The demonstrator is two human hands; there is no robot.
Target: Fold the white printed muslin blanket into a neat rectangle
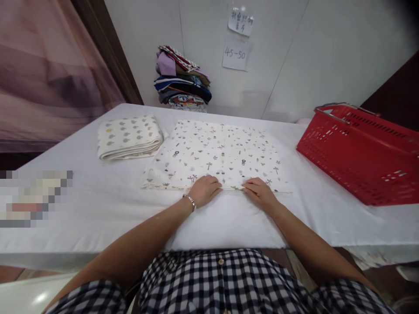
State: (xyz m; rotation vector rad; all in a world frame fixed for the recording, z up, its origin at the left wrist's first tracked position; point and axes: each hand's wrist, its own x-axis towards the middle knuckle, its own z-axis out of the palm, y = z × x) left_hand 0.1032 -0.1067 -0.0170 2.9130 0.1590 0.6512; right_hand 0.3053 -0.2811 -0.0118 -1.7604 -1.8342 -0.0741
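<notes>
A white cloth [216, 152] printed with small palm trees, rainbows and leaves lies spread in folded layers on the table. My left hand [205, 191], with a bracelet at the wrist, grips its near edge left of the middle, thumb and fingers closed on it. A short way to the right, my right hand [261, 194] pinches the same edge. Between the two hands a strip of the hem shows. Left of this cloth, a thick folded cloth [131, 136] with grey tree prints and one yellow one lies close to its left side.
A red plastic basket [356, 157] with metal handles stands at the right. Against the wall rises a stack of folded fabrics [183, 80]. The white-covered table [108, 218] ends in front of my body. Paper signs [235, 54] hang on the wall; a pinkish curtain [49, 74] hangs at the left.
</notes>
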